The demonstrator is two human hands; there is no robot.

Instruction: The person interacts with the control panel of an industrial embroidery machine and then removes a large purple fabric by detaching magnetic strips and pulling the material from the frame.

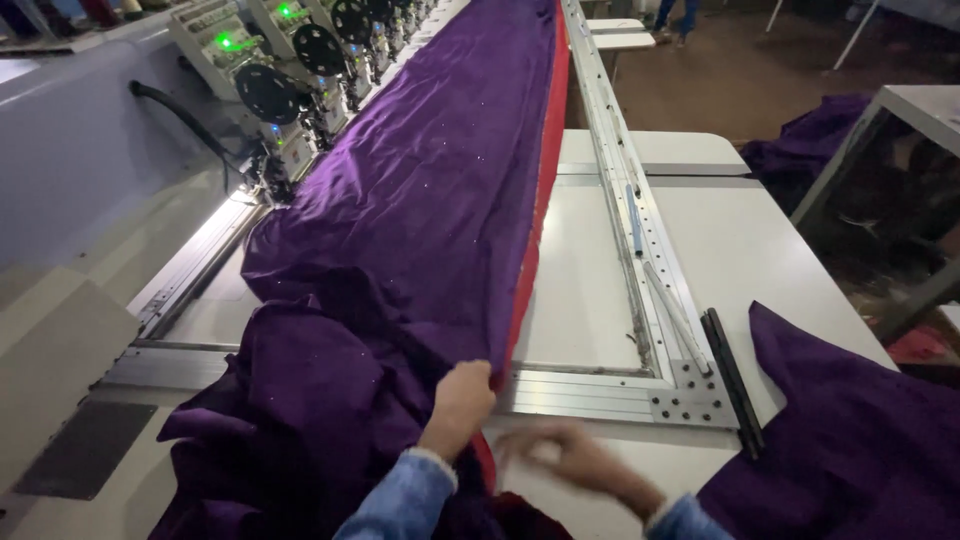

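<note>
At frame's corner, left hand (462,398) fingers pinch purple cloth (420,200); right hand (575,460) blurred.

cloth (420,200) on frame (640,260), machine heads (290,90) left, table (740,250) beneath

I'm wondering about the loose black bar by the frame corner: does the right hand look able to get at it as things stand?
Probably yes. The right hand hovers open over bare table, and the black bar lies uncovered just beyond it beside the metal frame, with nothing between them.
</note>
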